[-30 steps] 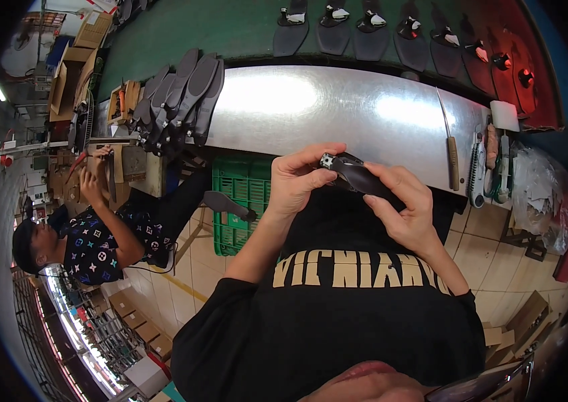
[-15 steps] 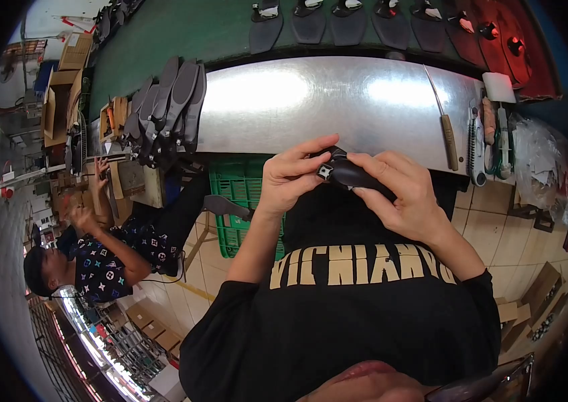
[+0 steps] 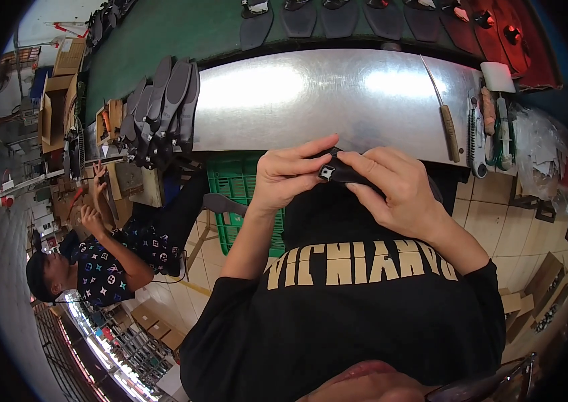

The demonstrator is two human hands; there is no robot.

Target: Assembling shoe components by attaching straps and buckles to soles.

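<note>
Close to my chest, just off the near edge of the metal bench (image 3: 284, 120), both hands hold a dark shoe piece (image 3: 347, 174), which looks like a sandal. A small shiny metal fitting (image 3: 327, 173) shows at its left end. My left hand (image 3: 285, 175) pinches that end, thumb below and fingers above. My right hand (image 3: 394, 187) closes over the other part with thumb and forefinger, hiding most of its shape. A dark edge of it appears beyond my right wrist.
Dark shoe soles (image 3: 163, 107) lie heaped on the left. At the right are a wooden-handled awl (image 3: 450, 134), other hand tools and a plastic bag (image 3: 542, 147). Sandals (image 3: 339, 20) line the green belt (image 3: 217, 33). Below stands a green crate (image 3: 230, 181); a co-worker (image 3: 103, 261) sits left.
My right hand has shifted slightly left and covers more of the sandal, which has turned a little. My left hand keeps its pinch. The view has moved slightly; the co-worker's hands have moved.
</note>
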